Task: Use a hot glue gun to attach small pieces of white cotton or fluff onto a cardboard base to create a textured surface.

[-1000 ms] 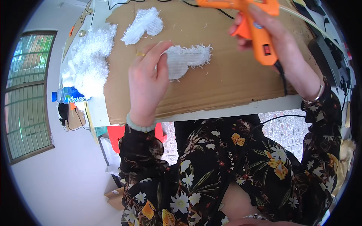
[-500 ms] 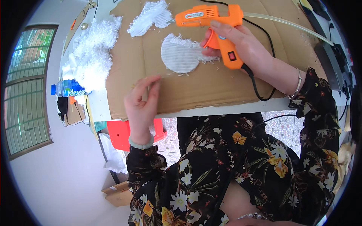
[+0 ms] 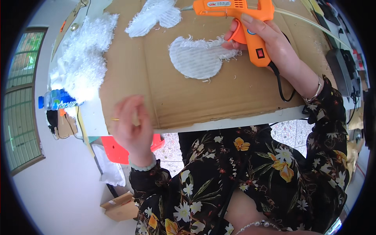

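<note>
An orange hot glue gun [image 3: 255, 43] is gripped in my right hand [image 3: 276, 45], index finger at the trigger, nozzle toward the left. My left hand [image 3: 131, 121], a bit blurred, hovers over the front left edge of the cardboard [image 3: 188, 102]. Its fingers are loosely bent, apart from the thumb, and nothing shows in them. On the cardboard below the glue gun lies a white fuzzy fabric cutout [image 3: 196, 58], rounded with a narrower arm to the right. Another white fabric cutout [image 3: 152, 17] lies farther back, close to the nozzle.
A heap of white shaggy fabric [image 3: 84, 58] lies on the left of the table, beside a blue-capped plastic bottle [image 3: 58, 100]. A clear glue stick [image 3: 309, 25] trails from the gun's rear. The black power cord [image 3: 280, 84] loops near the right edge. A red plastic stool [image 3: 117, 150] stands below.
The glue gun in my right hand has shifted right and slightly up. My left hand has drawn back toward the lower left. The view has turned slightly; the fabric cutouts lie where they were.
</note>
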`<state>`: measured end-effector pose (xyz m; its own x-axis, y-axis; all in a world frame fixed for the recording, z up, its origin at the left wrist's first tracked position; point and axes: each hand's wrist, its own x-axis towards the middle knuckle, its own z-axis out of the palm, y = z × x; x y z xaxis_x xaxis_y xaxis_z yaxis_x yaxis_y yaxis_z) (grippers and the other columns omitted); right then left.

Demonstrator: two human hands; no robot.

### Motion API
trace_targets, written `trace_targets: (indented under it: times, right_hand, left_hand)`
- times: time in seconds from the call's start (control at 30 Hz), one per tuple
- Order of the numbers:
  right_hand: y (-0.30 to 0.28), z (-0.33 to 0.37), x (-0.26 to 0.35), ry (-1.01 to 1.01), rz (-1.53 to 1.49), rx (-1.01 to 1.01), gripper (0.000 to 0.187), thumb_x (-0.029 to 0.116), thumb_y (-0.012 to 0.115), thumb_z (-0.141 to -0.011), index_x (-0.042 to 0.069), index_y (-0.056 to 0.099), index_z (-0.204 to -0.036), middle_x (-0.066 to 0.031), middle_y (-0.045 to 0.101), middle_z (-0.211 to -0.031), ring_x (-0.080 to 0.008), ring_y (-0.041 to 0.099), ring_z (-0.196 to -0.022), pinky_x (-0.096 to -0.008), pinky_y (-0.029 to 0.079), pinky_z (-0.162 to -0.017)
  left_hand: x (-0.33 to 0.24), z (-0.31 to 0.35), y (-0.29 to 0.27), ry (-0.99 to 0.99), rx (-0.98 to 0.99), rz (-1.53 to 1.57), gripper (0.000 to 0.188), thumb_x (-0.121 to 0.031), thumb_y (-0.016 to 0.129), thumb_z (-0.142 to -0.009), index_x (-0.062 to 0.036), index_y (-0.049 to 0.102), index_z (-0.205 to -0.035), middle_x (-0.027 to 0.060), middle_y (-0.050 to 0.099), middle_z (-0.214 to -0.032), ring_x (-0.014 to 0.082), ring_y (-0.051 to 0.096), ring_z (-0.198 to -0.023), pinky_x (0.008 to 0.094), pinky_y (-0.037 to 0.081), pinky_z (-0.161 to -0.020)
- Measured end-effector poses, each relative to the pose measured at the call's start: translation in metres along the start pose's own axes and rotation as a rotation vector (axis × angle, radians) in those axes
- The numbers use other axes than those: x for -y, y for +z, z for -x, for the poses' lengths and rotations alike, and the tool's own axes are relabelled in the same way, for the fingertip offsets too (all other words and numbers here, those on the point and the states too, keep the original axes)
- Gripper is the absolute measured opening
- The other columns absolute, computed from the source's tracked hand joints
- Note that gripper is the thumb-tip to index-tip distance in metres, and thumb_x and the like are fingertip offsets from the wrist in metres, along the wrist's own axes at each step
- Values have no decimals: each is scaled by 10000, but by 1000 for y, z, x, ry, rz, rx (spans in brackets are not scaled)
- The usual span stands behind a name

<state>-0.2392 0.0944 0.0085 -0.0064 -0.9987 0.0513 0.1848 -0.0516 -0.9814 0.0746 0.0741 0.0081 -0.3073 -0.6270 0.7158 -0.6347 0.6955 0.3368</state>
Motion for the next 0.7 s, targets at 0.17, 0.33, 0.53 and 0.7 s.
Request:
trace_targets:
  times: [0.17, 0.33, 0.53, 0.7]
  right_hand:
    - [-10, 8, 11, -97, -11, 46, 312, 298, 503, -969, 6, 577, -1049, -94, 633, -940, -165, 636, -849, -290, 534, -773]
    - [-21, 22, 36, -27, 191, 242, 364, 318, 485, -966, -4, 527, -1131, -105, 613, -944, -204, 622, -906, -339, 494, -790]
    - [-42, 46, 35, 37, 392, 195, 323, 175, 641, -906, 9, 556, -1170, -40, 624, -914, -97, 574, -818, -243, 462, -708]
    - [-41, 50, 36, 258, 399, 160, 390, 148, 673, -883, 15, 527, -1220, -19, 592, -956, -79, 535, -823, -222, 438, -727]
  left_hand:
    - [-35, -9, 27, 193, 287, 260, 303, 151, 632, -640, -13, 652, -894, 81, 614, -813, 253, 614, -705, 330, 500, -597]
    - [-39, -17, 29, 204, 446, 218, 324, 104, 661, -638, -15, 652, -939, 88, 609, -876, 267, 616, -796, 336, 512, -661]
    - [-35, -23, 45, 286, 509, 111, 313, 25, 694, -673, -38, 650, -976, 110, 602, -1066, 312, 570, -1014, 408, 480, -842]
    - [-31, -25, 42, 248, 610, 24, 312, -80, 723, -699, -64, 653, -1002, 85, 606, -1158, 320, 535, -1110, 459, 418, -946]
